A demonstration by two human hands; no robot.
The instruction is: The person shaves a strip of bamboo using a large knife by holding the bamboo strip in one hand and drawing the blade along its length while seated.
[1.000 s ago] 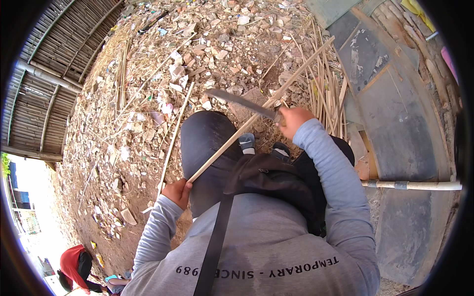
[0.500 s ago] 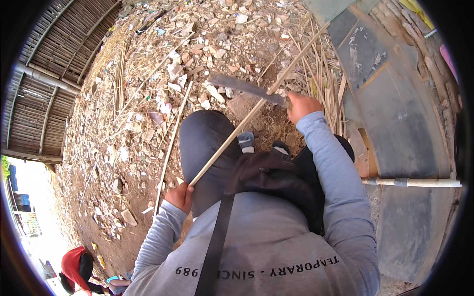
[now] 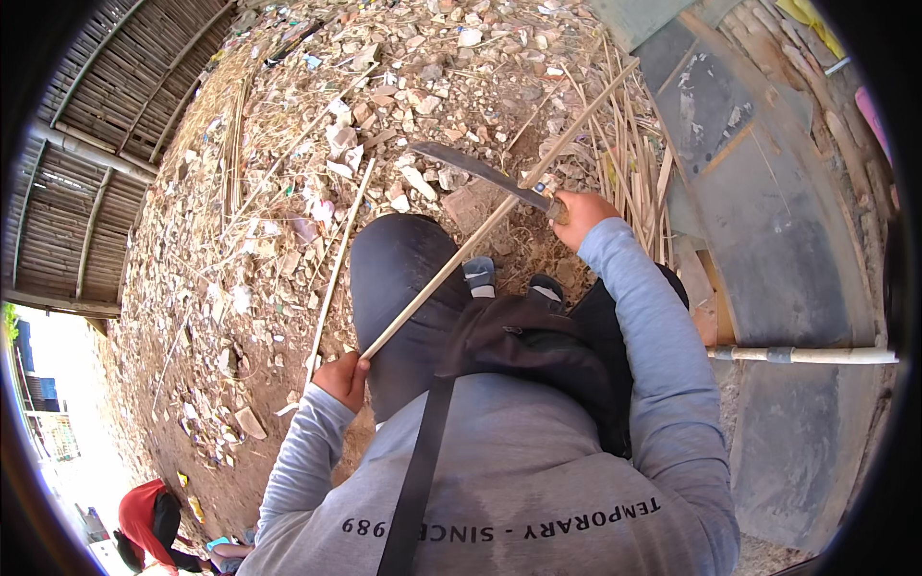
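My left hand is closed round the near end of a long, pale bamboo strip. The strip slants up and away to the right, passing over my left thigh. In my right hand is the handle of a machete, gripped tightly. Its dark blade points left, its tip curving slightly, and crosses the strip near the handle. Blade and strip appear to touch there. Just left of my knee, another pale strip lies on the ground.
Rubble and litter cover the ground ahead. Loose bamboo strips lie beyond my right hand. Grey sheets and a white pipe are at the right. A slatted bamboo wall stands far left; a person in red bends at lower left.
The machete blade has turned slightly, and its outline is sharper now. My left hand has shifted a little up and left, still gripping the strip's end.
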